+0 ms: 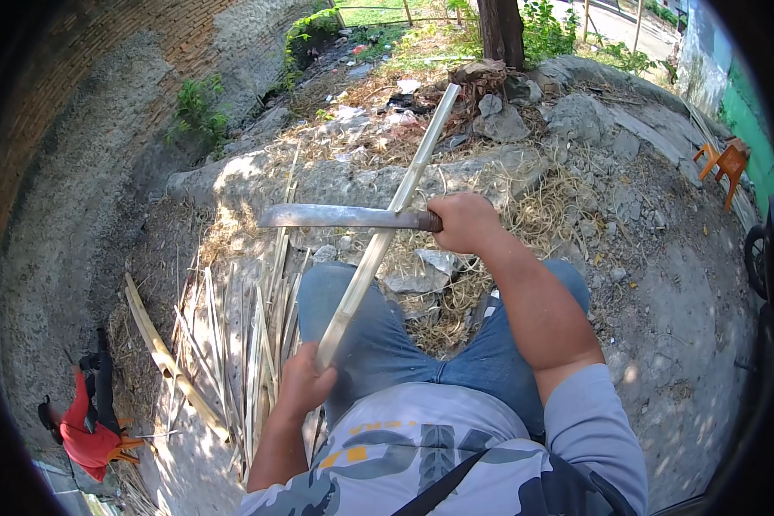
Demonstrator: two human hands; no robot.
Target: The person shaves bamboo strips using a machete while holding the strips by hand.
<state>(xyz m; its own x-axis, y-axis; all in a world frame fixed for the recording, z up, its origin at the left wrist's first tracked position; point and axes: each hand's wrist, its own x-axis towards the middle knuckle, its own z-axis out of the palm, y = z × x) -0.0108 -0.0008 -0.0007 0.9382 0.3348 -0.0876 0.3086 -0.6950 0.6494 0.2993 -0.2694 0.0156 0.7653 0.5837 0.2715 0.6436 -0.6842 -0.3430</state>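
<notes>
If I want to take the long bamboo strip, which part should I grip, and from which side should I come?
Probably the near end of the bamboo strip, low by the lap, where the left hand already grips it. Come from the person's left side, below the blade. The strip runs slanting away and up, and the big knife in the right hand crosses its middle, so the middle and the right side seem unsafe.

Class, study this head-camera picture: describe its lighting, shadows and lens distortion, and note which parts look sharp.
Head view: hard sunlight glares on the pale split bamboo strip and the flat grey metal blade; dappled shade covers the ground at lower left; fisheye bending curves the brick wall, with a black rim around the picture; the left hand and right hand look sharp.
</notes>
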